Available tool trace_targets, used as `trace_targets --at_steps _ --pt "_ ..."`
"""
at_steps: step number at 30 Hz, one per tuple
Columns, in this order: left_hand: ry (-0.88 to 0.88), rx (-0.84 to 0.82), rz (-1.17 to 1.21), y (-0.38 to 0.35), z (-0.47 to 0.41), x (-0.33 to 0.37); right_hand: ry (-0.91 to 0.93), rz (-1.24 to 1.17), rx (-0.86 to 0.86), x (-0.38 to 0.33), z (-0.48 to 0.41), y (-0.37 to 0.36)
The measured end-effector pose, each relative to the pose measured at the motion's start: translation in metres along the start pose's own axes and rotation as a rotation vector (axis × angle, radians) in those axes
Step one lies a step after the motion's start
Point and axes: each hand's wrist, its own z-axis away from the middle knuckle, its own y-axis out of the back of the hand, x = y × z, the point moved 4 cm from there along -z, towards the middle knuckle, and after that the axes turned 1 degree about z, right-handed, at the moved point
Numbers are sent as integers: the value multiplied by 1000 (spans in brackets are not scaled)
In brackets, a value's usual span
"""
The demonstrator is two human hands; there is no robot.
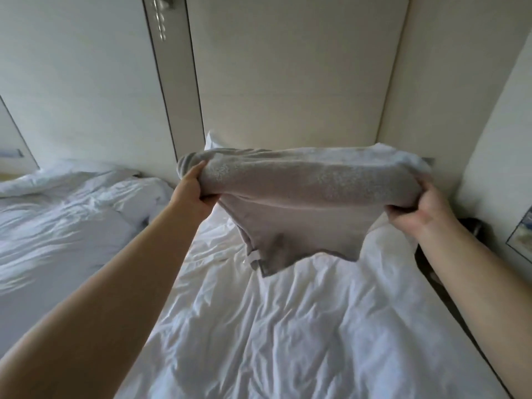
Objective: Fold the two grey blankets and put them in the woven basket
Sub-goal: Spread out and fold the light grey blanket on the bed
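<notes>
Two hands hold one grey blanket (302, 197) up in the air above a bed with a crumpled white duvet (288, 326). The left hand (195, 194) grips the blanket's left end, fingers curled under the bunched cloth and thumb on top. The right hand (423, 210) clamps the opposite end the same way. Between the hands the blanket stretches as a doubled band, and below them its loose corners hang down, a small white label (251, 259) showing near the lower edge.
</notes>
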Motion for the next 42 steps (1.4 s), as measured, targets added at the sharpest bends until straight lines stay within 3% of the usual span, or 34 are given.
trace_targets --at_steps 7,16,21,27,33,42 --pt "102 104 -74 99 52 -69 -75 115 161 60 60 96" --pt "421 433 -219 419 202 -264 -368 268 524 283 269 391" --pt "502 599 -219 547 302 -312 -471 231 558 354 386 478" --pt "497 584 -146 566 355 -304 -356 109 567 359 442 486" --pt "430 556 -139 542 371 -277 -202 -9 458 326 457 451" --pt "454 517 -65 527 391 -251 -103 22 487 307 477 422"
